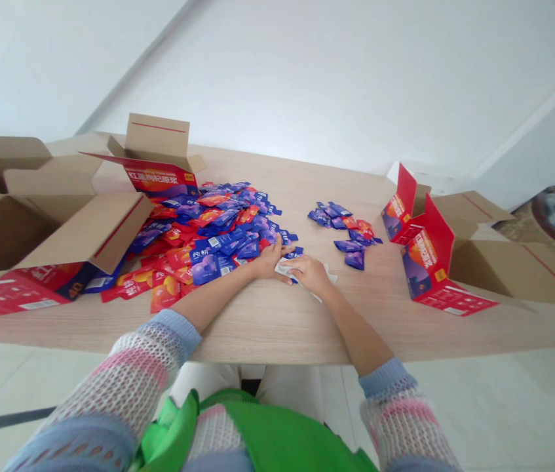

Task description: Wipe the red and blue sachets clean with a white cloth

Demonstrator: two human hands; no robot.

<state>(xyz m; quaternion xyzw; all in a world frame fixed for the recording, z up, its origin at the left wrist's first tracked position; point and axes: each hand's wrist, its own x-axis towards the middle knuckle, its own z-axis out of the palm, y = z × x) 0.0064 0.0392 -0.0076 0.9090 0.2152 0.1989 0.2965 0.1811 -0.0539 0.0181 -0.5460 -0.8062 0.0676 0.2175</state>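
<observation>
My right hand [310,274] presses a folded white tissue [284,267] down with its fingers, close to the table's front edge. A blue-purple sachet [295,253] shows partly from under the tissue. Against it lies my left hand [268,261], its thumb and fingers around the near and far sides of the sachet; the hands hide most of it. Left of my left hand spreads a large heap of red and blue sachets [213,236]. A smaller loose group of sachets [343,219], mostly blue with a few red, lies beyond my right hand.
Open red cartons with brown flaps stand on the pale wooden table [277,328]: a near left carton [56,278], a back left carton [159,177], a right carton [434,262] and a smaller-looking one [400,206] behind it. A white wall [316,85] rises behind the table.
</observation>
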